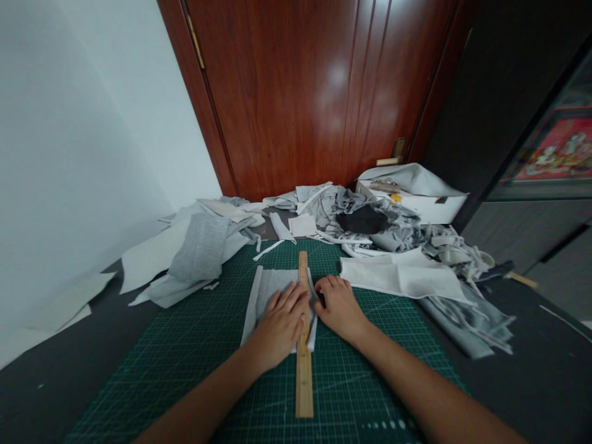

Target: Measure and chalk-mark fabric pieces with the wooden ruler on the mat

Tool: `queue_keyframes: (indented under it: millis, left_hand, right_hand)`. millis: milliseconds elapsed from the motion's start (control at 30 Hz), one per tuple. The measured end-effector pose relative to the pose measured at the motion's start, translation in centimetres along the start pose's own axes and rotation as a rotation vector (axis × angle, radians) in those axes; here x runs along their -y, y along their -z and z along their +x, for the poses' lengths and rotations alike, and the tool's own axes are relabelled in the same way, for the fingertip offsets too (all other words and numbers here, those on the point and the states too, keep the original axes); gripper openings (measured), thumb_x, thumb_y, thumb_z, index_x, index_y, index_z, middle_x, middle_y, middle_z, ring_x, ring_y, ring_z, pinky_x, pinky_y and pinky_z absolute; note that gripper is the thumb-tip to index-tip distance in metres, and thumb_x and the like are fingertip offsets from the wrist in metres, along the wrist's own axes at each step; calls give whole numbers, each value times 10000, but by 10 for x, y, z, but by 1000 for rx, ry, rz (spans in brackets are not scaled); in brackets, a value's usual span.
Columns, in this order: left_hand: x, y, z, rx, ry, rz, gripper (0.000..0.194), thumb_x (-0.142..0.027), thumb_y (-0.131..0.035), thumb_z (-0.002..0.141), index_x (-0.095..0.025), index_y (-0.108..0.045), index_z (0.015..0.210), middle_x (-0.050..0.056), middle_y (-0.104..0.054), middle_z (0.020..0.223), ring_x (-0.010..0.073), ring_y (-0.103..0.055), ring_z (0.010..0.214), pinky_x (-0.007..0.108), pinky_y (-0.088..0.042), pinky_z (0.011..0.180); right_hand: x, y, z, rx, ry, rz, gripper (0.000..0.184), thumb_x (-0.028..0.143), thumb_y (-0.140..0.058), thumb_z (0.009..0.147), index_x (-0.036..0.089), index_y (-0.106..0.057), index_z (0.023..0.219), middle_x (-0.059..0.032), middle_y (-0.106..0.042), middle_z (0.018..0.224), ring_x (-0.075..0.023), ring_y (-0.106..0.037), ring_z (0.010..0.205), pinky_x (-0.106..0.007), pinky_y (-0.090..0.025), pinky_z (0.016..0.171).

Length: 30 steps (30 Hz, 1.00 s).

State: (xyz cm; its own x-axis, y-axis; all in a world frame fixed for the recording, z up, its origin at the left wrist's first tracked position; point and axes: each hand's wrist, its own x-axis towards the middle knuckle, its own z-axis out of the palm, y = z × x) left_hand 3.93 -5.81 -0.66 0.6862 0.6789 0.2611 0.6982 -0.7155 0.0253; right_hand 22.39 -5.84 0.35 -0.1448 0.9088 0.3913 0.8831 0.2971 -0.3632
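Observation:
A light grey piece of fabric (271, 287) with folded side strips lies on the green cutting mat (198, 370). Lengthwise across its right part runs a wooden ruler (304, 385), whose near end reaches past the fabric onto the mat. My left hand (280, 327) rests flat over both, its fingers stretched out and pressing on the ruler. Just right of the ruler, my right hand (340, 308) sits at the fabric's right edge with fingers curled in. A dark spot shows between its thumb and forefinger, and whatever they pinch is too small to make out.
Grey fabric pieces (198, 253) are heaped on the left. A white cloth piece (402, 274) overlaps the mat's right edge, before a pile of grey scraps (398, 231). Behind stand a white box (439, 209) and a brown wooden door (287, 92); a white wall (92, 123) borders the left.

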Motion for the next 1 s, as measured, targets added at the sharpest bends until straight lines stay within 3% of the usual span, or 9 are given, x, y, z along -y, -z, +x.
queue_keyframes:
  millis: [200,433,733,1000]
  left_hand:
    - [-2,4,1,35,-12,-36,414,-253,-345,967,-202,-412,1373,74,-376,1489,207,-254,1405,477,-226,1139]
    - [-3,6,0,3,-5,-72,517,-406,-502,911,-197,-401,1373,100,-375,1485,249,-275,1396,501,-221,1135]
    - [-4,11,12,-1,-42,-82,345,-185,-371,949,-149,-496,1268,129,-491,1386,230,-396,1330,460,-335,1101]
    - [1,-1,6,-87,-47,-115,436,-226,-376,961,-158,-344,1391,140,-440,1435,228,-367,1353,470,-344,1108]
  right_hand:
    - [-1,-1,-1,-19,15,9,146,175,-542,781,165,-590,918,-75,-593,925,-241,-505,937,-365,-331,853]
    - [-6,-3,2,-77,21,160,179,121,-496,797,167,-605,932,-68,-599,920,-226,-522,928,-374,-371,871]
    - [-13,-5,6,-193,94,468,230,99,-418,865,176,-621,941,-66,-614,906,-187,-576,900,-333,-465,860]
    - [-13,-6,6,-178,78,472,214,103,-436,868,179,-627,929,-58,-623,900,-176,-596,882,-316,-478,843]
